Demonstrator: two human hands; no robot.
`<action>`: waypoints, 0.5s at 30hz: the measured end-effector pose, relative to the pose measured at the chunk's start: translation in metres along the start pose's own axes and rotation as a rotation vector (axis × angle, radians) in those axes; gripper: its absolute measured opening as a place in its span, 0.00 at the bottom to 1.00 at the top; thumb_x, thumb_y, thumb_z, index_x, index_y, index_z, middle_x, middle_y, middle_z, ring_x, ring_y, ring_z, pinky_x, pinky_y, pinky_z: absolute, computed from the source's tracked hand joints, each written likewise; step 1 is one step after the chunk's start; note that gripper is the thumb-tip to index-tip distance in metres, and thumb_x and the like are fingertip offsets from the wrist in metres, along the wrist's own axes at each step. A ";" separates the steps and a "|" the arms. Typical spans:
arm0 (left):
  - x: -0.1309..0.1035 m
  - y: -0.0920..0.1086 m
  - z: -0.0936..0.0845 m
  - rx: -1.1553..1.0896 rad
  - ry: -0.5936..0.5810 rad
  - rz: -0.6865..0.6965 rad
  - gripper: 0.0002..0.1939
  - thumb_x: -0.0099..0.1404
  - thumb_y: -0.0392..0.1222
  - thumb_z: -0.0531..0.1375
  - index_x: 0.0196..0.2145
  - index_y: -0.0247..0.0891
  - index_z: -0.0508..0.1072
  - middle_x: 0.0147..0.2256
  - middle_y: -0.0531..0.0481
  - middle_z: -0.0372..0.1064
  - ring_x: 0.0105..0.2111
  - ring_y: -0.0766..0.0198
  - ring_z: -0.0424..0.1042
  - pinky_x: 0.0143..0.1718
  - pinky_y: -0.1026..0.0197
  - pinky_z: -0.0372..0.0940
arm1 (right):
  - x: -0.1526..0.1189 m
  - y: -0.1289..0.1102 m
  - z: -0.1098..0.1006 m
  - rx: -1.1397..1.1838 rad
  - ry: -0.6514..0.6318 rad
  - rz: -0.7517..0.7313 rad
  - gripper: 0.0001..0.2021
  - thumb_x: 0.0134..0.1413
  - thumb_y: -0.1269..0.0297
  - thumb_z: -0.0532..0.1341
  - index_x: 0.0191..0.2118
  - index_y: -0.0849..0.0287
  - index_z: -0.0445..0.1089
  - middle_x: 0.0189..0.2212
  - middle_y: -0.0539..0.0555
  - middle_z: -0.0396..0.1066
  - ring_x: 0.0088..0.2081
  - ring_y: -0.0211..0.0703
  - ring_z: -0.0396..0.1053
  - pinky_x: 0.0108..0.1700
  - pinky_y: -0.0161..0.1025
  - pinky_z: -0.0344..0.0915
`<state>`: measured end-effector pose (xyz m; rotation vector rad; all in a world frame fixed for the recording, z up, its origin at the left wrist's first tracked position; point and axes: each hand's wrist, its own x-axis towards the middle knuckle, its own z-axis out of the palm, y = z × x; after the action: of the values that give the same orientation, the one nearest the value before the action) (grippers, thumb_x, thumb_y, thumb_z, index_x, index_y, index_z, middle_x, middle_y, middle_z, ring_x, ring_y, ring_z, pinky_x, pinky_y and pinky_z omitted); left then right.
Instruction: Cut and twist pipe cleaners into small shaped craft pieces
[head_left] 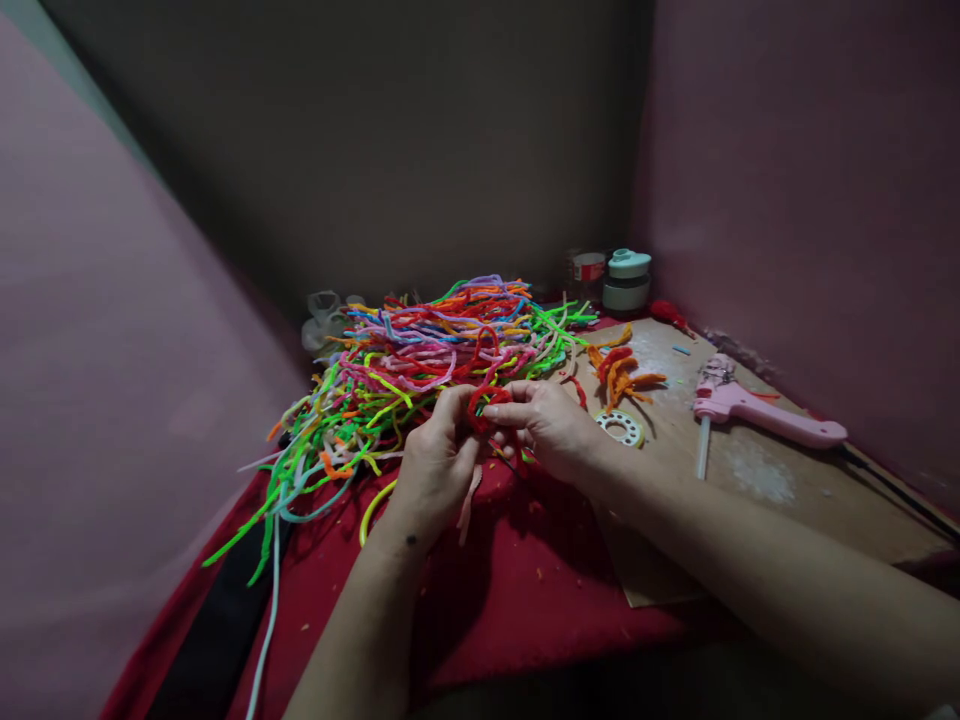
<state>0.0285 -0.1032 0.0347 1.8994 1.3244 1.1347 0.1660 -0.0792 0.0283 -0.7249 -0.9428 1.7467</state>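
My left hand (433, 465) and my right hand (546, 428) meet above the red cloth (525, 580), both pinching one red pipe cleaner (486, 398) that is bent into a loop between the fingertips. Just behind the hands lies a big heap of pipe cleaners (420, 360) in many colours: green, pink, red, orange, blue, yellow. Some green and white strands trail off the heap toward the lower left.
A pink glue gun (757, 412) lies on a brown board (750, 470) at the right, with orange twisted pieces (622, 375) and a white ring (621, 427) beside it. Small jars (626, 280) stand at the back. Pink walls close in on both sides.
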 end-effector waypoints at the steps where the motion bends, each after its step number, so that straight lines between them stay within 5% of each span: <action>1: 0.000 -0.001 0.000 0.031 -0.011 0.006 0.17 0.53 0.34 0.57 0.43 0.41 0.66 0.31 0.53 0.70 0.27 0.68 0.69 0.30 0.66 0.63 | 0.000 0.000 0.000 0.009 -0.021 0.010 0.07 0.37 0.72 0.63 0.27 0.65 0.66 0.18 0.49 0.66 0.16 0.30 0.60 0.16 0.29 0.56; 5: 0.000 -0.004 -0.002 0.037 -0.058 -0.045 0.17 0.53 0.33 0.56 0.42 0.40 0.68 0.29 0.53 0.70 0.25 0.68 0.68 0.28 0.67 0.62 | 0.001 -0.001 -0.002 0.066 -0.073 0.052 0.07 0.37 0.73 0.63 0.28 0.65 0.66 0.18 0.49 0.66 0.16 0.31 0.61 0.16 0.28 0.57; 11: 0.002 -0.003 -0.013 0.016 -0.250 -0.173 0.04 0.53 0.33 0.55 0.26 0.37 0.69 0.21 0.55 0.66 0.20 0.68 0.66 0.23 0.67 0.61 | 0.003 -0.001 -0.006 0.076 -0.043 0.061 0.05 0.38 0.74 0.63 0.24 0.64 0.64 0.15 0.49 0.65 0.16 0.31 0.62 0.16 0.28 0.57; 15: 0.002 0.003 -0.017 -0.108 -0.337 -0.300 0.05 0.52 0.32 0.55 0.28 0.35 0.68 0.20 0.54 0.67 0.18 0.68 0.67 0.19 0.67 0.62 | 0.004 0.000 -0.007 0.062 -0.043 0.059 0.06 0.38 0.74 0.63 0.25 0.64 0.64 0.15 0.49 0.66 0.16 0.31 0.61 0.16 0.28 0.57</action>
<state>0.0157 -0.1029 0.0464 1.6560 1.2747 0.6869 0.1705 -0.0732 0.0248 -0.6836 -0.8999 1.8410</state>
